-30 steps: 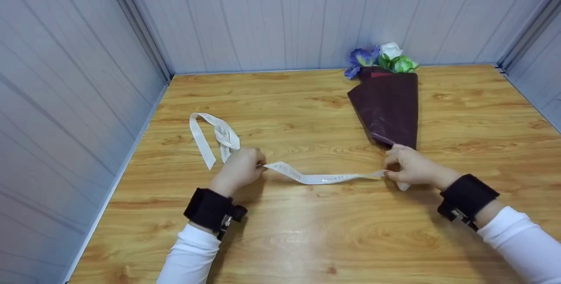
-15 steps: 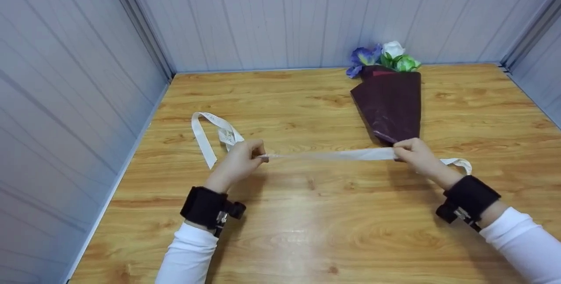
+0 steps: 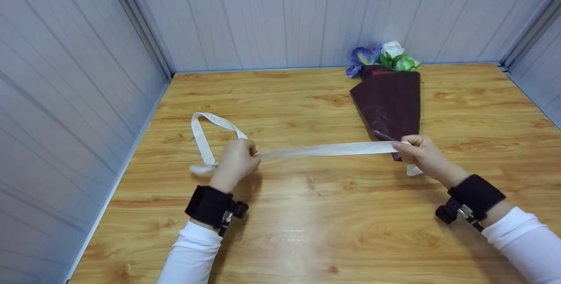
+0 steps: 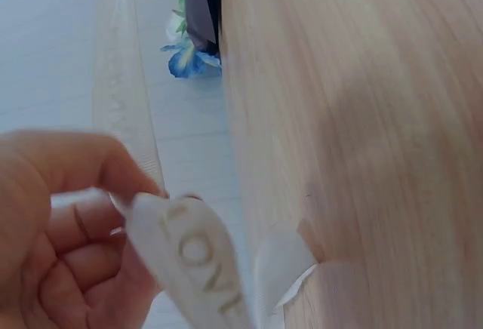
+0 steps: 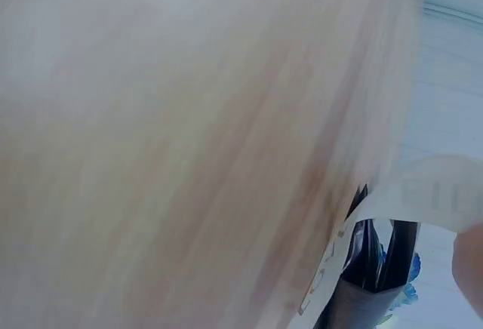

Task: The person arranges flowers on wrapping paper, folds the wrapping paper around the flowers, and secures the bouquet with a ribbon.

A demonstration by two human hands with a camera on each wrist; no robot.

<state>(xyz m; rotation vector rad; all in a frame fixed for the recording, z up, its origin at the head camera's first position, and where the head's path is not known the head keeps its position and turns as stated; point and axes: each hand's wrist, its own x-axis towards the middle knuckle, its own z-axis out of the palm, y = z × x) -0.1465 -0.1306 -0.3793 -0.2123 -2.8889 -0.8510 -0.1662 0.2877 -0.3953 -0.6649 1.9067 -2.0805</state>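
A white ribbon stretches nearly straight between the two hands in the head view. My left hand pinches it between thumb and fingers; the left wrist view shows the gold letters "LOVE" on the ribbon below the pinch. Behind that hand, the loose end lies in a loop on the table to the left. My right hand grips the ribbon's other side, a short tail hanging below it. Just beyond the right hand lies a bouquet in dark maroon wrapping, its narrow end partly behind the hand and ribbon.
Purple, white and green flowers top the bouquet near the back wall. The wooden table meets a grey panel on its left side. Black wrist straps with cameras sit on both forearms.
The ribbon rises from sagging to pulled taut between the hands. The right hand has moved up and slightly right. Part of the left-hand ribbon pile has shifted toward the hand and wrist.
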